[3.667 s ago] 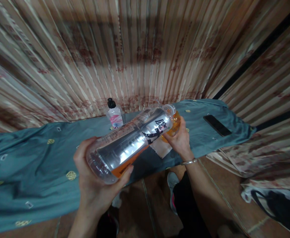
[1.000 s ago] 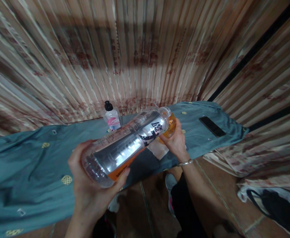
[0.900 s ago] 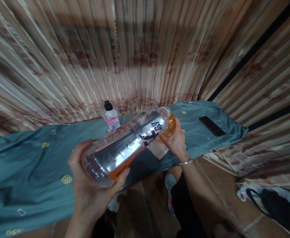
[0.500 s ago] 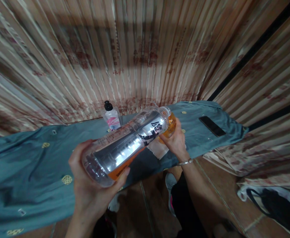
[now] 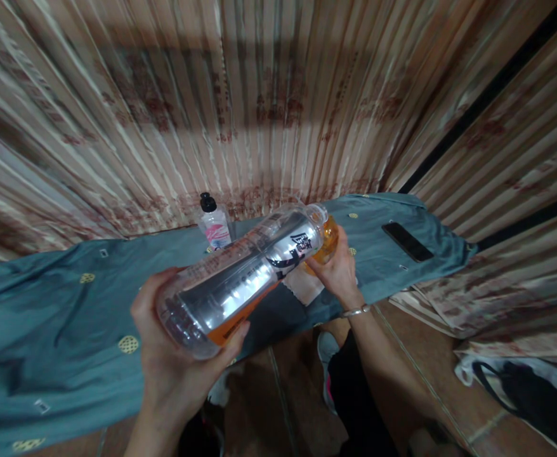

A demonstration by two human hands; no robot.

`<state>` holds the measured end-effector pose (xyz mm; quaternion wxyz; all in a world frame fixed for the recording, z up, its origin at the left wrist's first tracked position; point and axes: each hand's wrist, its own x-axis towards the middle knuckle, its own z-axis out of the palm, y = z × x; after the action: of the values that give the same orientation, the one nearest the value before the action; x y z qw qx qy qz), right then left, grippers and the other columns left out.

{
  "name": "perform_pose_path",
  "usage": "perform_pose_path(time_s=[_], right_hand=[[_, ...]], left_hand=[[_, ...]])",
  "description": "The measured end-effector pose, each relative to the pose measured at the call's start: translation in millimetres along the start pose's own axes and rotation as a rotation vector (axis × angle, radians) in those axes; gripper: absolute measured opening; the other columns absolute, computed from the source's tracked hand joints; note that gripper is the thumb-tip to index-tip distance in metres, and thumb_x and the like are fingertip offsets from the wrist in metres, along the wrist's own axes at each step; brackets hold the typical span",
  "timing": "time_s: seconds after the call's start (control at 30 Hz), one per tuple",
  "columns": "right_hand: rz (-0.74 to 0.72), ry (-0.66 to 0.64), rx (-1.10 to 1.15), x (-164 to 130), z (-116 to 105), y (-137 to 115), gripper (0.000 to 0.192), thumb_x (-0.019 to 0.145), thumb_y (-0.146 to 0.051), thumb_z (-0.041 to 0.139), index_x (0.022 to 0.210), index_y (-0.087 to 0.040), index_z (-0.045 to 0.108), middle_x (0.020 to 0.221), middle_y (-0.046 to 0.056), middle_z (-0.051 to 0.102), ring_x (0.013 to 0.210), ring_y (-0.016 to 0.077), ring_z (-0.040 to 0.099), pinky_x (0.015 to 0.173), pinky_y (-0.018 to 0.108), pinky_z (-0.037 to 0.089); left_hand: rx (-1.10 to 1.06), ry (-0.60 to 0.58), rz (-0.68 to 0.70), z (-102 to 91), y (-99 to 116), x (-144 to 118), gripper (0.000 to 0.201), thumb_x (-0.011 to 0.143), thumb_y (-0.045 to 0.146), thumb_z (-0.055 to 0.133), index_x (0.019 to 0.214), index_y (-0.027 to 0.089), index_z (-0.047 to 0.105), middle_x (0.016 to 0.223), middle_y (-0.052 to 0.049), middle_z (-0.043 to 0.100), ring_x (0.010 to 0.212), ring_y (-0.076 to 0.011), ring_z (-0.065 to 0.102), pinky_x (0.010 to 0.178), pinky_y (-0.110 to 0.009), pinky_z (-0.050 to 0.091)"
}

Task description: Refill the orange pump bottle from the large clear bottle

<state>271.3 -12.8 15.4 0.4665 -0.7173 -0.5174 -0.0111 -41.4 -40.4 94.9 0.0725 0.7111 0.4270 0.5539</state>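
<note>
Small black-capped bottle [image 5: 213,222] upright at surface's [image 5: 45,317] far edge; dark phone [image 5: 406,242] flat, right end; striped curtain [image 5: 278,95] behind.

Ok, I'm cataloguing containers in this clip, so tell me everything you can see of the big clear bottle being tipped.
The big clear bottle is transparent plastic, ribbed near its base, with a label bearing black characters and an orange strip. It lies tilted almost flat above the teal cloth, base toward the camera, neck pointing away to the right. It looks nearly empty. The left hand cups its base; the right hand is at its neck, where it meets a smaller container of orange liquid. Whether a cap is on cannot be seen.
</note>
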Motion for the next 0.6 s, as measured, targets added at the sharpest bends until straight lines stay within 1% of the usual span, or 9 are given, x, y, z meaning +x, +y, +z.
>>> perform_pose_path(time_s=[0.13, 0.3, 0.6], right_hand=[[-0.008, 0.004, -0.002, -0.1, 1.0, 1.6, 0.108, 0.080, -0.078, 0.073, 0.160, -0.015, 0.039, 0.153, 0.025, 0.065, 0.138, 0.0429, 0.067, 0.113, 0.061, 0.057], [-0.030, 0.015, -0.003, 0.0, 2.1, 3.6, 0.109, 0.080, -0.081, 0.073, 0.161, -0.017, 0.039, 0.153, 0.024, 0.065, 0.138, 0.0428, 0.067, 0.113, 0.061, 0.057], [-0.017, -0.002, 0.000, 0.2, -0.3, 4.2, 0.113, 0.079, -0.086, 0.072, 0.161, -0.016, 0.040, 0.155, 0.025, 0.063, 0.140, 0.0428, 0.066, 0.115, 0.062, 0.055]], left_hand=[[0.000, -0.002, 0.009, -0.3, 0.7, 0.6, 0.108, 0.065, 0.050, 0.093, 0.161, 0.043, 0.046, 0.137, -0.013, 0.060, 0.119, -0.0449, 0.065, 0.099, -0.074, 0.059], [-0.014, 0.001, 0.009, 0.2, 1.7, 1.3, 0.109, 0.065, 0.050, 0.094, 0.162, 0.044, 0.045, 0.137, -0.012, 0.060, 0.119, -0.0436, 0.066, 0.099, -0.072, 0.061], [-0.010, -0.007, 0.008, 0.0, 1.8, 0.1, 0.108, 0.066, 0.050, 0.093, 0.162, 0.043, 0.044, 0.137, -0.014, 0.059, 0.120, -0.0448, 0.065, 0.099, -0.075, 0.059]])
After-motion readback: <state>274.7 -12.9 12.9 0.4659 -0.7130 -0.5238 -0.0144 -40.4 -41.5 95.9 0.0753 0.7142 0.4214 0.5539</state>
